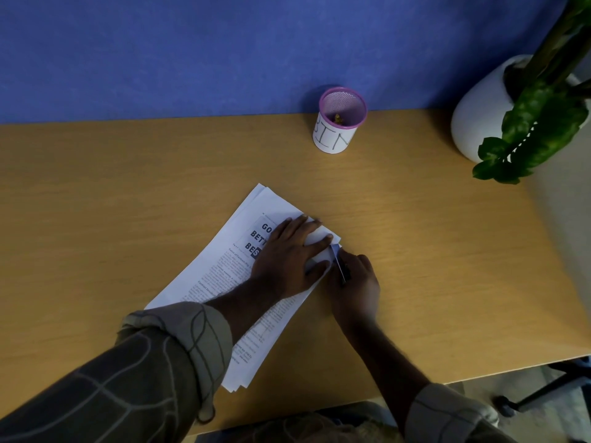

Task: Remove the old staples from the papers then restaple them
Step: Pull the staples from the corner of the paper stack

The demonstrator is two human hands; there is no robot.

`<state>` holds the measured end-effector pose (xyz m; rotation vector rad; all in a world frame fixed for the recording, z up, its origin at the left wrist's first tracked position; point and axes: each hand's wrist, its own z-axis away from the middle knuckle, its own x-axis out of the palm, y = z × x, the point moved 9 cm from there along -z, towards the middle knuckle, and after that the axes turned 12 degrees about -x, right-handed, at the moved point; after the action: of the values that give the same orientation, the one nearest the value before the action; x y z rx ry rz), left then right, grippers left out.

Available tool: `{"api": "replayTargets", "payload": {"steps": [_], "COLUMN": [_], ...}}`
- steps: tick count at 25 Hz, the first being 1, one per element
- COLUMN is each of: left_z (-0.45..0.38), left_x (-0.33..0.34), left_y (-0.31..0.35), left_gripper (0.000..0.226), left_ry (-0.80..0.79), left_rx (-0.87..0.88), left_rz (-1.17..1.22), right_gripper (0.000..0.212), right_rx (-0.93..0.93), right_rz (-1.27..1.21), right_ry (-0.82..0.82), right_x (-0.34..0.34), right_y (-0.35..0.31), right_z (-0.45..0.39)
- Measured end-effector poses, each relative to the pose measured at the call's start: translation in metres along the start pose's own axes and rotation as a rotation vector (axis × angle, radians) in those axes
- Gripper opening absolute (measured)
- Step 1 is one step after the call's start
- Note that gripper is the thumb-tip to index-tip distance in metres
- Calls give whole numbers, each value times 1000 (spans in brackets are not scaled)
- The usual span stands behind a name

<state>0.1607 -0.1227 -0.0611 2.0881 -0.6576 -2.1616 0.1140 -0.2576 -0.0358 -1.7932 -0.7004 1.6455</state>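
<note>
A stack of printed white papers (224, 270) lies at an angle on the wooden desk (128, 203). My left hand (287, 257) presses flat on the stack near its right corner, fingers spread. My right hand (355, 282) sits just right of that corner and grips a small dark tool with a metal tip, a staple remover (340, 263), whose tip touches the paper's corner. The staple itself is too small to see.
A pink mesh cup labelled "BIN" (339, 123) stands at the back of the desk against the blue partition. A white pot with a green plant (499, 110) sits at the right back. The desk's right and front edges are close; a chair base (543, 391) shows below.
</note>
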Motion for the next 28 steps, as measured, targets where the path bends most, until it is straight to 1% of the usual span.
{"api": "replayTargets", "payload": {"steps": [12, 18, 22, 25, 28], "left_z": [1, 0, 0, 0, -1], "left_x": [1, 1, 3, 3, 1], "left_y": [0, -1, -1, -2, -2], "left_gripper": [55, 56, 58, 60, 54], "left_ry": [13, 9, 4, 2, 13], "left_rx": [12, 11, 9, 12, 19], "left_rz": [27, 35, 22, 33, 65], "right_gripper": [25, 28, 29, 26, 22], "right_rx": [-47, -27, -56, -13, 57], "right_rz": [138, 140, 134, 106, 68], "right_ry": [-7, -23, -25, -5, 25], "right_x": [7, 9, 9, 11, 12], "right_y": [-4, -3, -4, -1, 3], "right_z": [4, 0, 0, 0, -1]}}
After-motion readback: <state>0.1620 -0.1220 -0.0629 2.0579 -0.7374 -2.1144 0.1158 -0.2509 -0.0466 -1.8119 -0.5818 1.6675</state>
